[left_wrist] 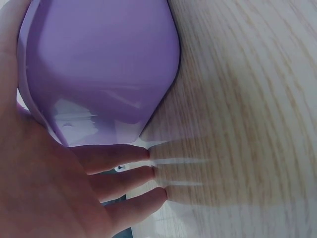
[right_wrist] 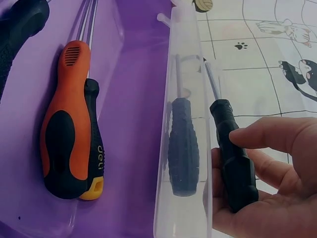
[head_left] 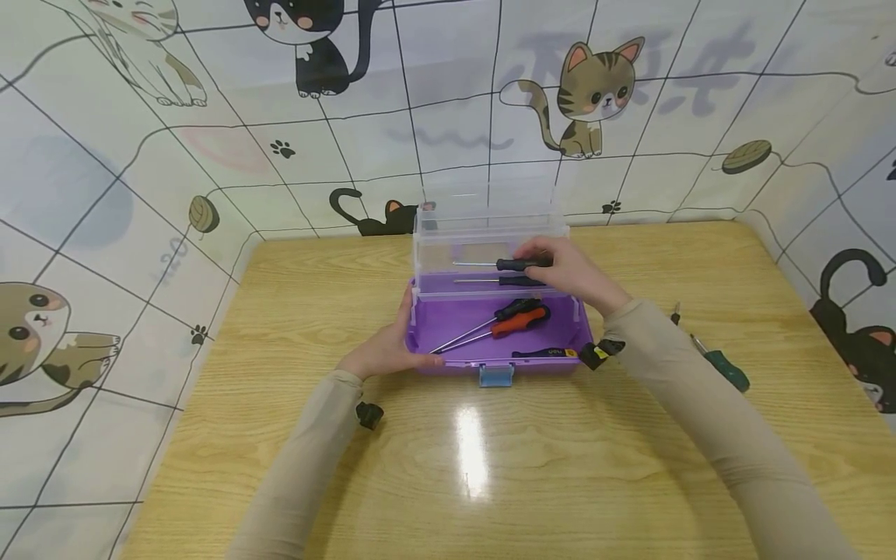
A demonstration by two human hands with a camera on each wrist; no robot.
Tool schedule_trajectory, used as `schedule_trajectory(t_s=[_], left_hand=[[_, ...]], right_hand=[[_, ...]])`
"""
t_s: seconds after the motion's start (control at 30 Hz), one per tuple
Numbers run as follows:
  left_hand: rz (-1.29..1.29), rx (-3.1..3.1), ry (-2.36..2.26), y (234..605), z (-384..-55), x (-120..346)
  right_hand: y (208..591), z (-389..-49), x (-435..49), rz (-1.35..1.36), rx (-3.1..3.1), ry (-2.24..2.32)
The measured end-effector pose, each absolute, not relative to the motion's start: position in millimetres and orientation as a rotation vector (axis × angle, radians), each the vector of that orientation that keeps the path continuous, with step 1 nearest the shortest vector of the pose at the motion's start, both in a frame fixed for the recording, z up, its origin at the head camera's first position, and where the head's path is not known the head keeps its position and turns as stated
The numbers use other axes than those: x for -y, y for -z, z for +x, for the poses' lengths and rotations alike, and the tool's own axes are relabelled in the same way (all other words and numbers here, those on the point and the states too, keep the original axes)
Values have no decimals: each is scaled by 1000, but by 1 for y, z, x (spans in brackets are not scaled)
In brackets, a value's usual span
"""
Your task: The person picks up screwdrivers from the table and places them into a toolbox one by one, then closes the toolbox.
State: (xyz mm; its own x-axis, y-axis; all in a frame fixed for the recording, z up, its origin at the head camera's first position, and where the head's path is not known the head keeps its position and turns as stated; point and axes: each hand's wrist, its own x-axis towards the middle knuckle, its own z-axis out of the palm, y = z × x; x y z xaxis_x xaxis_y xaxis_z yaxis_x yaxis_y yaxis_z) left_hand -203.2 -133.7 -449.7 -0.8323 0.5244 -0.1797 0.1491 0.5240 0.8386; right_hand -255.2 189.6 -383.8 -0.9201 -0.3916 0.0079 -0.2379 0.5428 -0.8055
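A purple toolbox (head_left: 500,364) stands on the table with its clear lid (head_left: 490,233) raised at the back. My left hand (head_left: 385,350) touches its left end, thumb along the front rim, other fingers straight in the left wrist view. With my right hand (head_left: 560,268) I hold a black-handled screwdriver (right_wrist: 233,158) by its handle, over the lid. A second dark-handled screwdriver (right_wrist: 183,148) shows through the clear plastic. Inside the box lie an orange-and-black screwdriver (head_left: 519,321), a black-handled screwdriver (head_left: 507,312) beside it, and a black-and-yellow screwdriver (head_left: 542,354) along the front wall.
To the right of the box, partly behind my right sleeve, lie a green-handled screwdriver (head_left: 729,371) and a small dark-handled tool (head_left: 675,315). A blue latch (head_left: 495,376) hangs at the box's front. Cat-patterned sheeting (head_left: 448,101) rises behind the wooden table (head_left: 392,482).
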Motion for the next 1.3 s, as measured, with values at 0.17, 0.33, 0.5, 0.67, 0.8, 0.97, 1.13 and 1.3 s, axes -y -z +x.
schedule_trajectory(t_s=[0.17, 0.33, 0.5, 0.67, 0.8, 0.97, 1.13, 1.3], left_hand=[[556, -2351, -1241, 449, -203, 133], [541, -2361, -1219, 449, -203, 133], [554, -2366, -1221, 450, -203, 133], [553, -2363, -1227, 452, -202, 133], [554, -2370, -1224, 452, -202, 133], [555, -2364, -1227, 451, -202, 132], [552, -2358, -1231, 450, -201, 133], [547, -2348, -1241, 451, -202, 133]], right_hand=[[384, -257, -189, -524, -2592, 1287], [384, -259, -188, -508, -2588, 1243], [386, -263, -185, -563, -2635, 1200], [386, -262, -186, -618, -2721, 1168], [383, -257, -191, -618, -2739, 1212], [380, -251, -201, -593, -2734, 1273], [377, -245, -207, -590, -2709, 1310], [376, -239, -207, -564, -2695, 1327]])
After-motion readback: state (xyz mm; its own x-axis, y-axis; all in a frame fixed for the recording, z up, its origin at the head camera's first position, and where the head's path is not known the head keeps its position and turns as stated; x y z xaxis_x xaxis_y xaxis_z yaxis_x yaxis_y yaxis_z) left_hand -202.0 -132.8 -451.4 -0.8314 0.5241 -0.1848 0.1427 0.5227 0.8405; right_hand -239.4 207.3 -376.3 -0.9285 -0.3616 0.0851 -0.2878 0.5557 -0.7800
